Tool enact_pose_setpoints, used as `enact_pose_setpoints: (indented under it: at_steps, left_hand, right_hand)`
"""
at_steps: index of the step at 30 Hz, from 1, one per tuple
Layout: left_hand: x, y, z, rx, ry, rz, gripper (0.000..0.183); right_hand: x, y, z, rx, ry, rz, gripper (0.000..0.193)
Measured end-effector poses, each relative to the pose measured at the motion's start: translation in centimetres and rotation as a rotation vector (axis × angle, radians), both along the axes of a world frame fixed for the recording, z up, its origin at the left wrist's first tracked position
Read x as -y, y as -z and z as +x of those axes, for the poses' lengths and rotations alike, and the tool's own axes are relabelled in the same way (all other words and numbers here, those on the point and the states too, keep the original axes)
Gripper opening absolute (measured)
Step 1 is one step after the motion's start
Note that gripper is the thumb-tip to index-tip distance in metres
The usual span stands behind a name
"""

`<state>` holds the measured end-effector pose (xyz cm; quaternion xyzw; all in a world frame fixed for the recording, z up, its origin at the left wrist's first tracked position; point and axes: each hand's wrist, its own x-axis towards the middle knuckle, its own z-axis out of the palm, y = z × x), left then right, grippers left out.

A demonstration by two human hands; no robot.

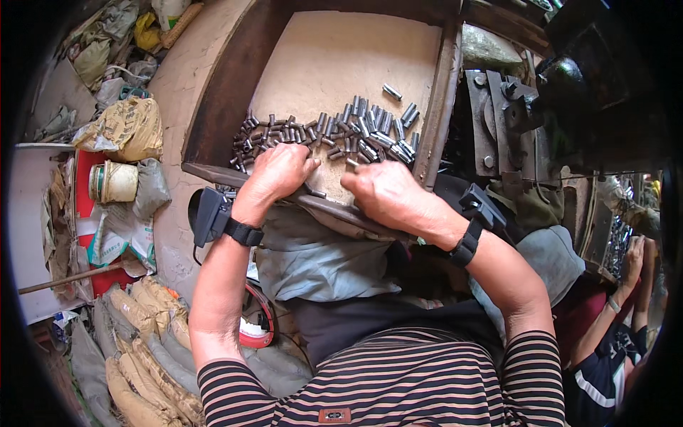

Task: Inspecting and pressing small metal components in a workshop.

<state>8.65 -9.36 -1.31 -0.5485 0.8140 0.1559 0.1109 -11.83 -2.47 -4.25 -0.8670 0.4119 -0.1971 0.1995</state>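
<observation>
A shallow wooden tray (pixel 213 114) lies in front of me. Across its near part is a heap of short metal cylinders (pixel 341 132), dull brown at the left and shinier grey at the right. My left hand (pixel 281 172) is over the near left side of the heap, its fingers curled down; what they hold, if anything, is hidden. A dark cylinder (pixel 314 191) lies just beside its fingers. My right hand (pixel 388 191) is closed near the tray's near edge, with the end of a small metal cylinder (pixel 351 164) showing at its thumb and forefinger.
A dark machine with bolted steel plates (pixel 491 128) stands right of the tray. Filled sacks (pixel 149 320) lie at the lower left, below a white bucket (pixel 114 181) and a tied yellowish bag (pixel 128 128). Another person's hand (pixel 632 260) shows at the far right.
</observation>
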Motion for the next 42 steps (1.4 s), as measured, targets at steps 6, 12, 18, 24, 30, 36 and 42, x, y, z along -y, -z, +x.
enact_pose_setpoints:
  at_steps: [6, 12, 18, 24, 30, 36, 42]
  left_hand:
    - [-0.2, 0.7, 0.7, -0.193, -0.011, -0.092, 0.026]
    - [-0.2, 0.0, 0.5, -1.014, -0.424, 0.278, 0.021]
    - [-0.6, -0.4, 1.1, -1.285, -0.52, 0.352, 0.02]
    - [-1.3, -1.0, 2.2, -1.117, -0.449, 0.295, 0.019]
    - [-0.7, -4.2, 2.1, -0.749, -0.215, 0.233, 0.021]
    - [-0.8, -3.8, 2.0, -1.225, -0.516, 0.504, 0.025]
    - [-2.6, -2.9, 1.4, -1.543, -0.583, 0.693, 0.029]
  right_hand:
    - [0.7, -0.6, 0.2, -0.094, 0.134, 0.026, 0.006]
    - [0.6, -1.3, 1.7, 0.061, -0.06, 0.184, 0.009]
    - [2.2, -1.7, 3.3, -0.009, -0.149, 0.409, 0.04]
    - [2.4, -1.3, 4.2, -0.064, -0.104, 0.358, 0.034]
    - [1.0, -1.8, 3.2, 0.049, 0.031, 0.2, 0.028]
    - [1.8, -1.4, 3.5, -0.102, -0.011, 0.224, 0.024]
    - [1.5, -2.2, 0.1, 0.035, 0.237, -0.016, 0.009]
